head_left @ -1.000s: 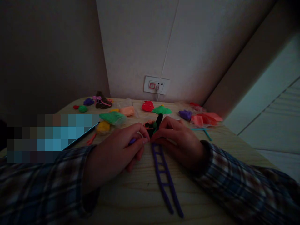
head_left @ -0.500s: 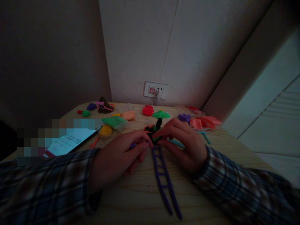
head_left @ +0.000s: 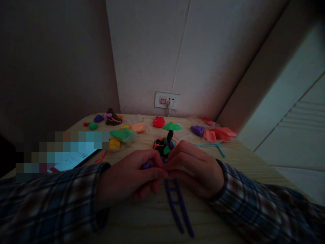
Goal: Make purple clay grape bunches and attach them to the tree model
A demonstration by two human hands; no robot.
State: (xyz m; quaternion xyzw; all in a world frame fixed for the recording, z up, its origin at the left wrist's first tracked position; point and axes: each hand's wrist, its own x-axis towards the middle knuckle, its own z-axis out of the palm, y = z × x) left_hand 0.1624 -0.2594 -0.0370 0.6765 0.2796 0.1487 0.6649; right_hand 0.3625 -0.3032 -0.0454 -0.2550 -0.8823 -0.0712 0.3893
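My left hand [head_left: 134, 176] is closed around a lump of purple clay [head_left: 146, 165], part of which shows between the fingers. Against its fingertips, my right hand [head_left: 196, 167] makes a pinch; whatever sits in that pinch is hidden. Under the two hands lies a purple clay ladder [head_left: 175, 202] flat on the table, its upper end covered by the fingers. Just beyond them stands a clay model with a black base [head_left: 159, 146], a dark upright stem and a green umbrella-like top [head_left: 172, 126]. Green, purple and orange bits are on the base.
A lit phone [head_left: 83, 154] lies on the left of the wooden table [head_left: 137, 220]. Farther back are a brown clay piece [head_left: 113, 118], bagged green clay [head_left: 123, 134], red clay [head_left: 158, 121], purple clay [head_left: 197, 130] and coral packets [head_left: 223, 134]. Thin teal strips [head_left: 220, 151] lie right.
My right hand has drawn back from the clay model toward my left fingertips, and the hands now meet over the ladder's upper end. More of the model's base shows.
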